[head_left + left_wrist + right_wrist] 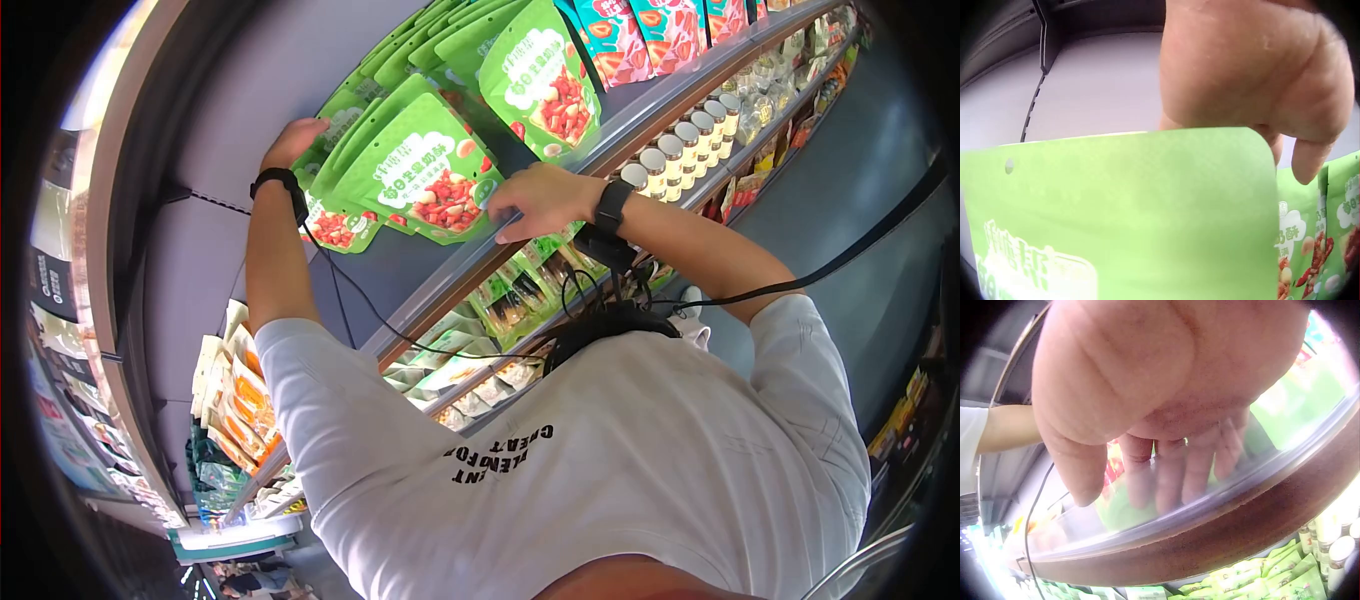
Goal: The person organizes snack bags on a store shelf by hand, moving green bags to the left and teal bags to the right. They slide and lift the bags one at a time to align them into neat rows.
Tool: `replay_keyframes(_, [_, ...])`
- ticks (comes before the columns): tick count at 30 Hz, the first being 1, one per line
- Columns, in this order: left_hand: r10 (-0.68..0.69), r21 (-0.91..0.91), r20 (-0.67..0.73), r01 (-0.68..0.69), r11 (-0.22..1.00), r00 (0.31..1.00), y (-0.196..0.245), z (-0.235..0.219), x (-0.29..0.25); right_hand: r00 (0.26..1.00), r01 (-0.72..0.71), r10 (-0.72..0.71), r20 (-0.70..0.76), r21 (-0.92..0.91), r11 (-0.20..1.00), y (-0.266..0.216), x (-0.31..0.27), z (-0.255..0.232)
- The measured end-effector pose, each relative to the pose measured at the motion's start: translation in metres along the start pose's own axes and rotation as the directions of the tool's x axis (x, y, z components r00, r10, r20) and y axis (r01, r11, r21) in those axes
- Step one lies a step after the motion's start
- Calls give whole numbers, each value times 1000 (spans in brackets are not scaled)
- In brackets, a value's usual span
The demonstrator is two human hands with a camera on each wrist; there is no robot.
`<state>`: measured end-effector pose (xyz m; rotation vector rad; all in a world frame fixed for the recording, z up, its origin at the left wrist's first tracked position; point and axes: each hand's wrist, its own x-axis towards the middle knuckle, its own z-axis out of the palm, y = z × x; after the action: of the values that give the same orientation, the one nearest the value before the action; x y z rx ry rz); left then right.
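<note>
Green pouches with red fruit pictures stand in rows on a grey shelf; the front pouch (425, 170) leans back. At the upper left of that group, the left hand (293, 143) reaches over the pouches. In the left wrist view this hand (1254, 72) hangs over a pouch's top edge (1122, 187), its fingers partly hidden behind. The right hand (545, 200) is at the front pouch's lower right corner. In the right wrist view the right hand (1160, 394) has extended fingers (1169, 481) behind the clear shelf lip (1260, 469), with the thumb apart from them.
More green pouches (545, 85) and pink-and-teal bags (655, 35) stand farther right. Lidded jars (670, 155) and green packs (515, 295) fill the lower shelf. Orange-and-white bags (245, 400) are at left. A thin cable (385, 325) crosses between the arms.
</note>
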<state>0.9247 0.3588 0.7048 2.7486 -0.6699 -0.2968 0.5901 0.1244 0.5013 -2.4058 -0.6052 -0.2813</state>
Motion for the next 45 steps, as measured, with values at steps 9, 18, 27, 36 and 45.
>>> replay_keyframes(9, [304, 115, -178, -287, 951, 936, 11, 6, 33, 999, -30, 31, 27, -10, 999, -3, 0, -3])
replay_keyframes(18, [393, 117, -686, -441, 890, 612, 15, -54, -5, 999, -18, 17, 30, 19, 1000, 1, 2, -2])
replay_keyframes(27, [253, 74, -914, -484, 872, 317, -54, -83, -119, 998, 40, -44, -36, -87, 995, 6, 5, 5])
replay_keyframes(36, [-3, -119, -986, -694, 710, 166, -102, -79, -193, 992, 103, -110, -65, -109, 989, 5, 2, 5])
replay_keyframes(45, [-181, -74, -983, -798, 598, -44, -74, -36, -164, 979, 133, -154, -130, -157, 979, 7, -2, 9])
